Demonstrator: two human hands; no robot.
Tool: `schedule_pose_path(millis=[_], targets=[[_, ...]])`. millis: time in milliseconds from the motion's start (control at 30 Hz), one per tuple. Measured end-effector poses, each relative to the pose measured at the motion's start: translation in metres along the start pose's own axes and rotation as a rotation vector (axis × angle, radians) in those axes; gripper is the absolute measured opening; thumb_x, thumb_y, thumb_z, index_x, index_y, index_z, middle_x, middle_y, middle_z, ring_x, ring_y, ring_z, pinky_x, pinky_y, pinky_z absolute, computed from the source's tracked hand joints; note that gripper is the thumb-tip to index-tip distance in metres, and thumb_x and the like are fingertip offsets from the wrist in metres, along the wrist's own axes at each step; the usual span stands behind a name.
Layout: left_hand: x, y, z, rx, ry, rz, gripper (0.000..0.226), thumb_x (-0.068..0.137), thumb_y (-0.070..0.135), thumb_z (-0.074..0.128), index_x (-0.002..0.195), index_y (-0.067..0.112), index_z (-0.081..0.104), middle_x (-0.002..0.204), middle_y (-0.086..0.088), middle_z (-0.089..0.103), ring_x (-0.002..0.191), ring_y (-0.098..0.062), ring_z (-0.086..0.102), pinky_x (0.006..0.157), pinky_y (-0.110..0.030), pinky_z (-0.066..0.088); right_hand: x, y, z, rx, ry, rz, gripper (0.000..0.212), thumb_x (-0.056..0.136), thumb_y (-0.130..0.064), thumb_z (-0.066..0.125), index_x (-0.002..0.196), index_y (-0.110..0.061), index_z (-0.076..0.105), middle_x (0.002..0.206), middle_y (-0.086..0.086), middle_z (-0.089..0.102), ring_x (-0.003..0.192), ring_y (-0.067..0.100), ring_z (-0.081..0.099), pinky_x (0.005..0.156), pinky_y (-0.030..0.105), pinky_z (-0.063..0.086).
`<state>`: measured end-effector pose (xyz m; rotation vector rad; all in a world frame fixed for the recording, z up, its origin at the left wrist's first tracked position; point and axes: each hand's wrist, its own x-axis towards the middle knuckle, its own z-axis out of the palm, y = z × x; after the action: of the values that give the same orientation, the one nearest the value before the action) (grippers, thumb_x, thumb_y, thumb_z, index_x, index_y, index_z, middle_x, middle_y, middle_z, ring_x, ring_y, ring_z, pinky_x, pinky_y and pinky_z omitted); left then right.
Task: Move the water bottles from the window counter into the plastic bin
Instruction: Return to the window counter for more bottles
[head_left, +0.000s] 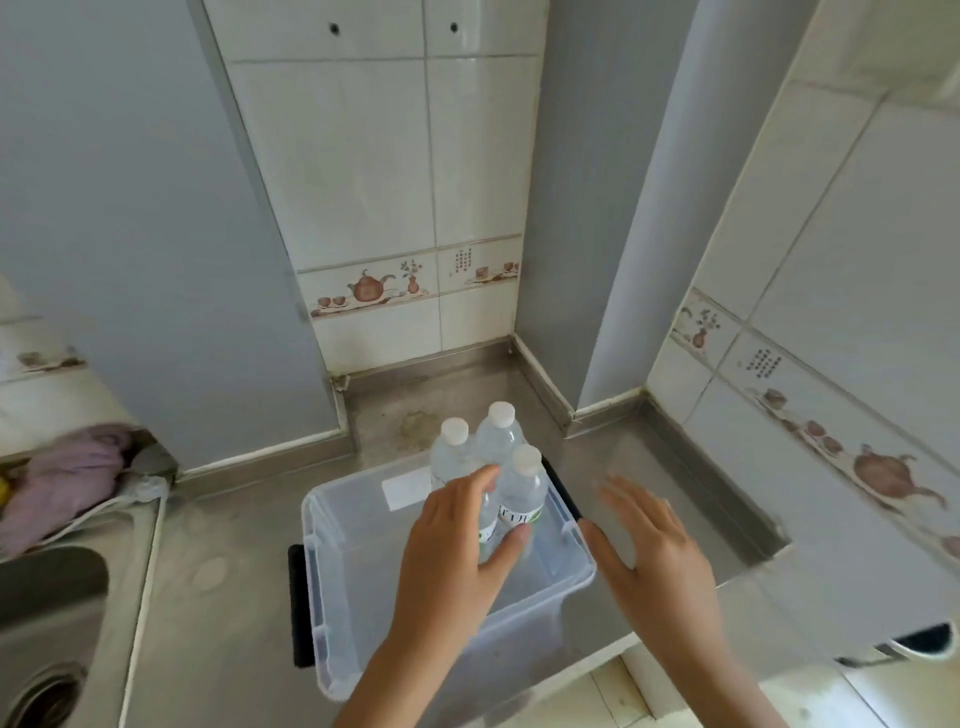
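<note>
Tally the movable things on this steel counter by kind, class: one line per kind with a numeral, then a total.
Water bottles with white caps: 3, standing in the bin's far right corner
Clear plastic bin: 1
Purple cloth: 1, at the left beside the sink
Total: 5

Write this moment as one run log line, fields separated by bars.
left hand: on bottles | right hand: open, beside bin | bottles: three, upright in bin | bin: on steel counter
</note>
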<state>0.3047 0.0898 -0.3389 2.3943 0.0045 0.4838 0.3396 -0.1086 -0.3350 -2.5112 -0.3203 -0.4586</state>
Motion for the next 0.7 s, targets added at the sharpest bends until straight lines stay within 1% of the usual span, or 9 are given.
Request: schedule_pose_path(millis=[67, 133, 200, 267, 300, 367, 467, 600, 700], targets=[[-0.005, 0.016, -0.002, 0.038, -0.024, 0.061, 0.047, 0.09, 0.056, 0.05, 0.129, 0.032, 0.054, 0.122, 0.018, 0.062, 0.112, -0.001, 0.049, 0.09, -0.011, 0.033, -0.013, 0.004, -0.014, -0.023, 0.023, 0.008, 0.039, 0.088, -0.048, 0.049, 0.113, -0.024, 0.065, 0.126, -0.006, 0.063, 0.114, 0.019, 0.058, 0.093, 0.047, 0.051], [-0.008, 0.032, -0.001, 0.099, -0.024, 0.156, 0.044, 0.093, 0.054, 0.046, 0.128, 0.03, 0.058, 0.122, 0.015, 0.064, 0.113, -0.004, 0.053, 0.092, -0.02, 0.039, -0.026, 0.011, -0.028, -0.049, 0.044, 0.024, 0.044, 0.089, -0.05, 0.043, 0.115, -0.023, 0.066, 0.128, -0.005, 0.062, 0.116, 0.018, 0.056, 0.093, 0.049, 0.051], [-0.008, 0.048, 0.004, 0.135, -0.033, 0.232, 0.046, 0.096, 0.052, 0.042, 0.131, 0.028, 0.057, 0.127, 0.011, 0.064, 0.118, -0.011, 0.058, 0.096, -0.03, 0.046, -0.039, 0.018, -0.044, -0.069, 0.067, 0.052, 0.046, 0.09, -0.049, 0.041, 0.119, -0.023, 0.065, 0.131, -0.003, 0.06, 0.122, 0.018, 0.054, 0.098, 0.049, 0.048], [-0.009, 0.065, 0.013, 0.158, -0.072, 0.287, 0.05, 0.098, 0.054, 0.037, 0.139, 0.029, 0.05, 0.133, 0.009, 0.061, 0.123, -0.013, 0.057, 0.102, -0.039, 0.048, -0.054, 0.026, -0.062, -0.086, 0.095, 0.083, 0.046, 0.092, -0.049, 0.04, 0.122, -0.024, 0.064, 0.135, -0.003, 0.058, 0.126, 0.018, 0.052, 0.106, 0.047, 0.04], [-0.011, 0.075, 0.02, 0.163, -0.089, 0.319, 0.051, 0.098, 0.055, 0.037, 0.142, 0.031, 0.047, 0.135, 0.008, 0.06, 0.125, -0.013, 0.056, 0.103, -0.042, 0.048, -0.062, 0.031, -0.072, -0.098, 0.109, 0.1, 0.046, 0.092, -0.049, 0.039, 0.124, -0.024, 0.062, 0.136, -0.002, 0.056, 0.128, 0.018, 0.051, 0.107, 0.045, 0.037], [-0.015, 0.098, 0.035, 0.152, -0.103, 0.391, 0.051, 0.097, 0.053, 0.041, 0.143, 0.032, 0.046, 0.136, 0.007, 0.059, 0.124, -0.014, 0.055, 0.101, -0.045, 0.048, -0.078, 0.043, -0.093, -0.116, 0.136, 0.137, 0.046, 0.093, -0.049, 0.04, 0.127, -0.025, 0.06, 0.139, -0.002, 0.054, 0.13, 0.017, 0.048, 0.109, 0.045, 0.035], [-0.03, 0.139, 0.06, 0.13, -0.123, 0.493, 0.05, 0.096, 0.053, 0.041, 0.141, 0.031, 0.049, 0.138, 0.005, 0.059, 0.125, -0.017, 0.056, 0.099, -0.051, 0.05, -0.108, 0.069, -0.125, -0.138, 0.193, 0.201, 0.047, 0.092, -0.049, 0.042, 0.129, -0.026, 0.058, 0.141, -0.002, 0.052, 0.135, 0.014, 0.041, 0.108, 0.045, 0.037], [-0.059, 0.196, 0.098, 0.136, -0.17, 0.595, 0.052, 0.1, 0.057, 0.025, 0.14, 0.032, 0.047, 0.139, 0.004, 0.06, 0.127, -0.019, 0.057, 0.103, -0.055, 0.042, -0.153, 0.107, -0.172, -0.211, 0.255, 0.307, 0.048, 0.093, -0.05, 0.04, 0.129, -0.024, 0.059, 0.141, -0.002, 0.051, 0.135, 0.016, 0.04, 0.107, 0.046, 0.037], [-0.086, 0.24, 0.126, 0.147, -0.227, 0.653, 0.053, 0.096, 0.055, 0.034, 0.141, 0.03, 0.047, 0.137, 0.002, 0.061, 0.126, -0.02, 0.057, 0.104, -0.057, 0.043, -0.196, 0.139, -0.208, -0.256, 0.273, 0.401, 0.052, 0.093, -0.052, 0.037, 0.131, -0.024, 0.057, 0.144, -0.001, 0.049, 0.137, 0.019, 0.039, 0.108, 0.045, 0.036]])
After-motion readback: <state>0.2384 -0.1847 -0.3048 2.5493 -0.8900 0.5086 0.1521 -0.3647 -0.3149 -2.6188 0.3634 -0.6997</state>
